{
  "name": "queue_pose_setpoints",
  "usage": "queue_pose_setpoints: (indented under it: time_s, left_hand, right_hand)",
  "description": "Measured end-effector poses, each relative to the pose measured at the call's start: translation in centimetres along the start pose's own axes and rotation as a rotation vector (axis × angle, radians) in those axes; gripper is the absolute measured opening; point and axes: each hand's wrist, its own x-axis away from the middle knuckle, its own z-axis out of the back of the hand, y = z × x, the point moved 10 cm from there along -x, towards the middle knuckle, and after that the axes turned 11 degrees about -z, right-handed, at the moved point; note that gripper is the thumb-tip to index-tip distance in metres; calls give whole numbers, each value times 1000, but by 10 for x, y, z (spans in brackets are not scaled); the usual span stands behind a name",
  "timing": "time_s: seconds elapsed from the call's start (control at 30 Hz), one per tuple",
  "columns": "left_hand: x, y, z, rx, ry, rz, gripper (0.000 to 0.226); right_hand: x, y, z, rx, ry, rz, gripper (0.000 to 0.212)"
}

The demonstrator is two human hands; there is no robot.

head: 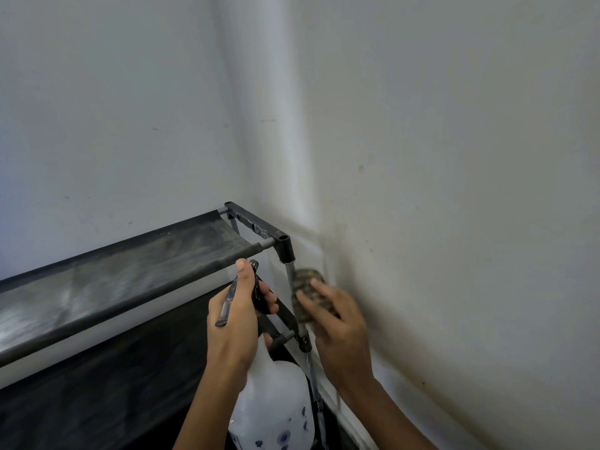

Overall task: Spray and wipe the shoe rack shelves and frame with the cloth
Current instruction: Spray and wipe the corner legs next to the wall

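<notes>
A black shoe rack (136, 271) with dusty fabric shelves stands in a room corner. Its right end has a black frame bar (256, 224) and a grey vertical post (290, 271). My left hand (238, 316) grips the black trigger head of a white spray bottle (276, 404), which hangs below my fist in front of the rack's right end. My right hand (337, 323) presses a dark patterned cloth (305, 284) against the grey post, just under the top corner joint. The cloth is partly hidden by my fingers and looks blurred.
White walls meet in a corner right behind the rack; the right wall (454, 222) lies close beside my right hand. A lower black shelf (97, 394) lies under the top one. A white baseboard (363, 414) runs along the right wall.
</notes>
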Motion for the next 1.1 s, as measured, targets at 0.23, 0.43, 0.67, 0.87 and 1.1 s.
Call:
queue_pose_setpoints:
  time_s: [0.23, 0.43, 0.67, 0.87, 1.1]
  left_hand:
    - [0, -4, -3, -24, -4, 20, 63]
    - [-1, -8, -2, 1, -5, 36, 60]
    - [1, -14, -6, -51, -15, 41, 61]
    - [9, -22, -18, -61, -169, 76, 62]
    - [19, -44, -20, -171, -265, 169, 64]
  right_hand:
    - [4, -19, -26, 110, -111, 210, 38]
    - [35, 7, -16, 124, -94, 114, 24]
    - [-16, -31, -12, 87, 30, 214, 31]
    - [68, 48, -41, 31, -394, -96, 30]
    - [95, 77, -11, -150, -314, -351, 45]
